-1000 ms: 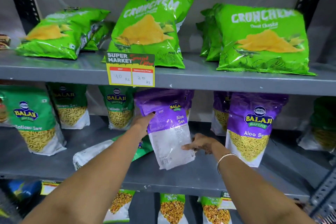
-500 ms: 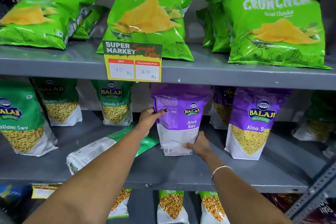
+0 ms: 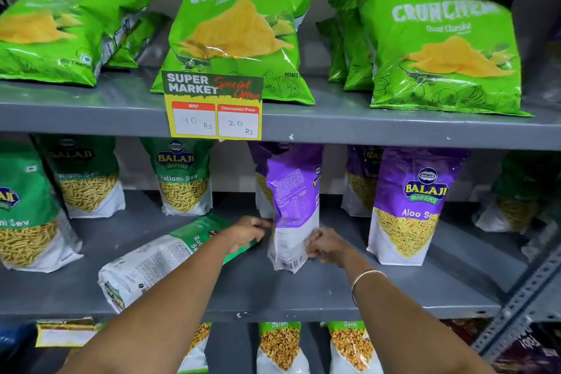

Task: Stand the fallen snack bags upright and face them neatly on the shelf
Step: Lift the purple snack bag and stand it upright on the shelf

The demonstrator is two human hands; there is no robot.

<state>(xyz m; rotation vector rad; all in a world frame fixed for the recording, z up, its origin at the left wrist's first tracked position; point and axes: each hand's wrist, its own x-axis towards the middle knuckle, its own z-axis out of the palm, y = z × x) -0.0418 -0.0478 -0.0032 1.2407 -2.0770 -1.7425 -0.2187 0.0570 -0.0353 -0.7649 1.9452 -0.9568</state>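
A purple Aloo Sev bag (image 3: pixel 294 206) stands upright on the middle shelf (image 3: pixel 394 291), turned so its printed back and side face me. My left hand (image 3: pixel 246 234) grips its lower left edge and my right hand (image 3: pixel 326 246) grips its lower right edge. Just left of it, a green Ratlami Sev bag (image 3: pixel 161 258) lies flat on its face, partly under my left forearm. Another purple bag (image 3: pixel 261 161) stands behind the held one, mostly hidden.
Upright purple Aloo Sev bags (image 3: pixel 409 206) stand to the right and green Ratlami Sev bags (image 3: pixel 185 179) to the left. Green Crunchem chip bags (image 3: pixel 239 30) fill the top shelf, the left ones (image 3: pixel 60 33) leaning over. A yellow price tag (image 3: pixel 214 109) hangs from the upper shelf edge.
The purple bag has been set down on the shelf and rotated, so it shows its side. Both hands slid down to its bottom corners. The camera moved closer.
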